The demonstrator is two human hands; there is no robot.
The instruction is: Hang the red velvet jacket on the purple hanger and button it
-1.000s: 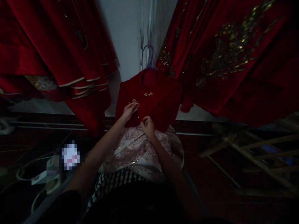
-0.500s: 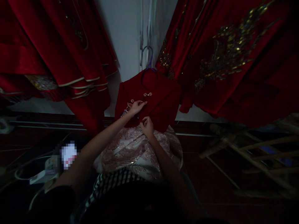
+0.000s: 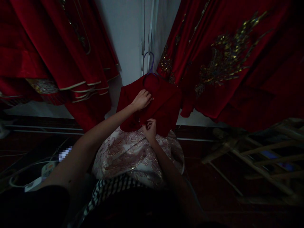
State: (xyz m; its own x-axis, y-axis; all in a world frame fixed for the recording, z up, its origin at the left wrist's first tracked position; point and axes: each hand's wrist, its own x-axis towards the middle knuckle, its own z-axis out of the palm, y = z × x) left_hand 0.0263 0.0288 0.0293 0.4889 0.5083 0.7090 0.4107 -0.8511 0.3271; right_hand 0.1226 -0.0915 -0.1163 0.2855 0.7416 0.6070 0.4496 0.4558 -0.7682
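A red jacket (image 3: 166,104) lies tilted before me on a purple hanger (image 3: 151,65). Below its neckline sits a small beaded ornament (image 3: 152,99), partly covered by my left hand (image 3: 142,100). The fingers of that hand are bent and closed at the ornament; what they pinch is hidden. Lower down, at the jacket's front near the hem, my right hand (image 3: 150,130) is curled with thumb and forefinger pinched on the red cloth. A tiny pale bead (image 3: 139,120) shows just beyond those fingertips. Pale pink brocade cloth (image 3: 123,152) with glittering threads spreads across my lap under the jacket.
Red garments with gold trim (image 3: 71,63) hang at the left, and another with gold sequins (image 3: 228,60) at the right. A wooden rack (image 3: 251,155) stands low on the right. On the left are a white power strip (image 3: 48,167) with a cable and a blurred-out bright patch.
My left hand has moved up the jacket to the beaded ornament near the neckline and now covers the decoration on the left. My right hand has stayed near the hem.
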